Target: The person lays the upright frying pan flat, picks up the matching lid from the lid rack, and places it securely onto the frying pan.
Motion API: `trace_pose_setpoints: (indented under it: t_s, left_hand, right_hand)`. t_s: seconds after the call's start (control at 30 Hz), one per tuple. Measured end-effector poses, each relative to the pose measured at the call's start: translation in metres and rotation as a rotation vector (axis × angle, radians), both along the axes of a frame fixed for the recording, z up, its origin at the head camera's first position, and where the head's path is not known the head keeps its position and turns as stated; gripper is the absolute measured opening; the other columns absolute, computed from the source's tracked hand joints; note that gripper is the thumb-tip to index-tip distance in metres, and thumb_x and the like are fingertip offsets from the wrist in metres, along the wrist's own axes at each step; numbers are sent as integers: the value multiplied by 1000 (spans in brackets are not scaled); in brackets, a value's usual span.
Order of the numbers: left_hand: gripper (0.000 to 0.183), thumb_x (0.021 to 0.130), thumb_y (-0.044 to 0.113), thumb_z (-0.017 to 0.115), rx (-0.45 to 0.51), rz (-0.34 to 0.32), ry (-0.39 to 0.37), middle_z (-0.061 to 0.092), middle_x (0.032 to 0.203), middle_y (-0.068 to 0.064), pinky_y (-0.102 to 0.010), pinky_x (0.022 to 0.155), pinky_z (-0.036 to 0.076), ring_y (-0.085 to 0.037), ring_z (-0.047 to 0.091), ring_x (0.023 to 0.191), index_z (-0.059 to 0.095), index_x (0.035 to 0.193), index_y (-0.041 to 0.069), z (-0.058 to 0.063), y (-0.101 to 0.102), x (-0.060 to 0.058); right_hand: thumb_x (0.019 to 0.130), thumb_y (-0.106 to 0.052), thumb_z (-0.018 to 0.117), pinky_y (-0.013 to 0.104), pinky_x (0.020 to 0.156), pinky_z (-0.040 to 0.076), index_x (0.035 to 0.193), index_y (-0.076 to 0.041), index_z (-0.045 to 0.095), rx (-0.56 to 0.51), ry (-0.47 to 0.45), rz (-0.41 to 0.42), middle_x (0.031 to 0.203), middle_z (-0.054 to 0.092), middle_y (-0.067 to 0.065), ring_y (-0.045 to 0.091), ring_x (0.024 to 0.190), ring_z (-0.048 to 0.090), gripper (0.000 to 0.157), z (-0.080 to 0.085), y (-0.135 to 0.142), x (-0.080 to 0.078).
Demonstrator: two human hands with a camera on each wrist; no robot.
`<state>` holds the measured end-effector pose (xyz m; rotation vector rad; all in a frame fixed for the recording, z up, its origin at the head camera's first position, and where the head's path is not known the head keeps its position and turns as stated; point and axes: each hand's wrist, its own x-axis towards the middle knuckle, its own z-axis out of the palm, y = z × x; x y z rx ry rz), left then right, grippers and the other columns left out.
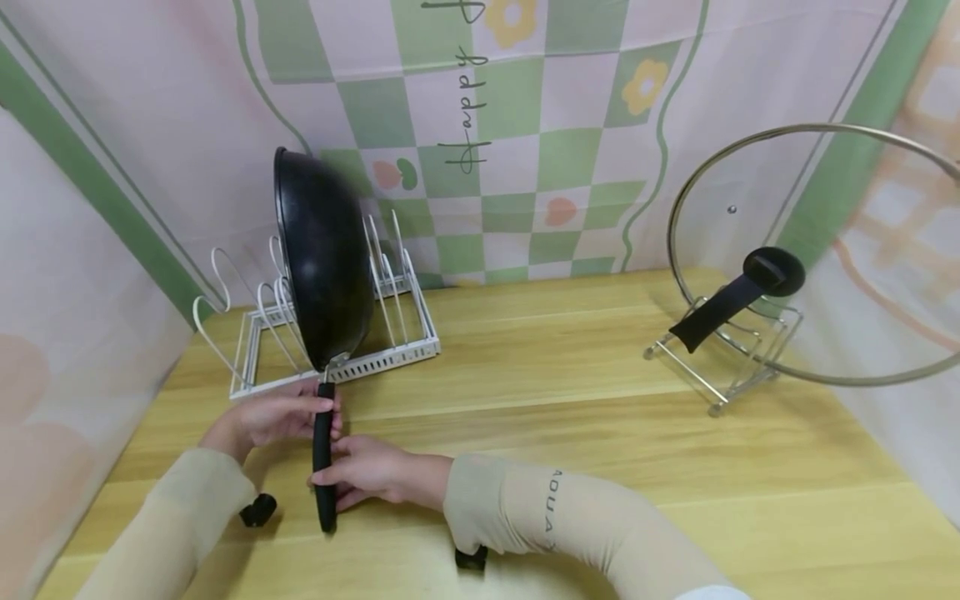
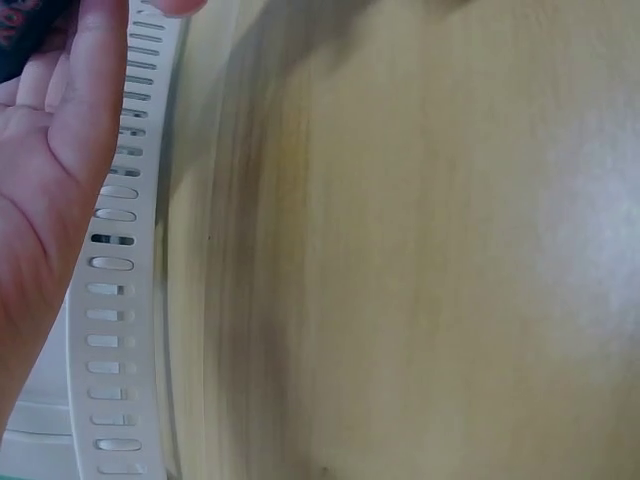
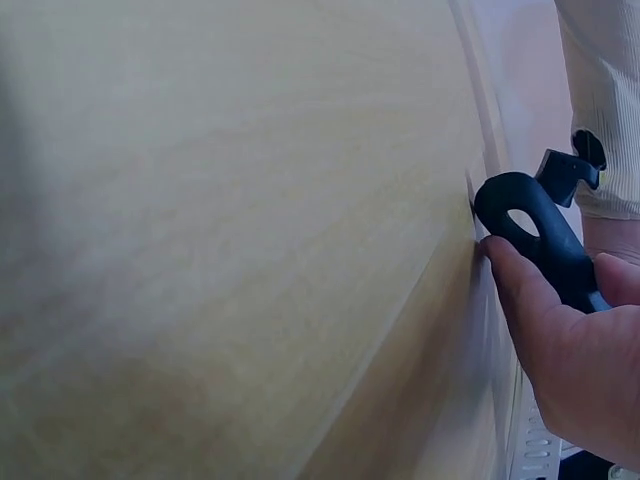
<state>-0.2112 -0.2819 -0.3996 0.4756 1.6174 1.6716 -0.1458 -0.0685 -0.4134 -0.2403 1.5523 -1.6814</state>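
Note:
A black wok point(image 1: 326, 250) stands on its edge in a white rack point(image 1: 386, 359), its long black handle point(image 1: 322, 458) pointing toward me. My left hand point(image 1: 281, 417) holds the upper part of the handle, thumb on one side and fingers behind it. Lower down, my right hand point(image 1: 375, 471) pinches the same handle between thumb and fingers. In the left wrist view, my left hand's palm point(image 2: 60, 200) is beside the rack's slotted rail point(image 2: 118, 265). The right wrist view shows the looped handle end point(image 3: 545, 240) against my right hand point(image 3: 580, 370).
On the right, a glass lid point(image 1: 682, 200) with a metal rim leans in a small wire stand point(image 1: 693, 375). A black ladle point(image 1: 720, 312) rests on that stand too. The wooden table point(image 1: 540, 400) meets a patterned cloth point(image 1: 510, 167) at the back.

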Motion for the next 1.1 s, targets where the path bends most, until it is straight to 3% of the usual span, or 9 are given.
trace_pose_setpoints:
  t_s: [0.27,0.5,0.7,0.93,1.1]
  left_hand:
    - [11,107,8,49,-32,11,12,69,98,-3,-37,90,56,-17,70,93,59,109,9,2,6,3]
    - [13,104,4,52,-19,-34,24,71,90,1,-33,85,58,-12,68,87,61,98,12,1,10,3]
    - [16,105,4,50,27,-75,37,71,91,3,-28,83,57,-9,67,88,62,98,13,1,10,2]
    - [17,104,2,50,49,-86,74,70,90,3,-25,79,56,-8,66,85,62,99,13,1,10,3]
    - [15,104,3,51,41,-77,83,69,89,3,-24,78,56,-8,66,84,61,99,13,1,11,4]
  right_hand:
    - [97,3,64,43,83,60,119,3,56,1,23,33,94,67,8,26,90,71,23,-1,0,-2]
    - [96,7,64,44,84,59,110,2,56,9,43,88,90,65,9,29,92,70,17,0,-2,-5]
    - [96,6,66,45,78,61,100,-1,55,38,121,143,87,62,8,31,87,70,13,2,-5,-7]
    - [98,5,63,38,73,61,108,1,50,88,220,190,88,57,8,30,85,70,17,3,-8,-4]
    - [98,6,62,38,69,61,95,-2,49,92,261,194,82,55,6,27,76,68,16,4,-10,-2]
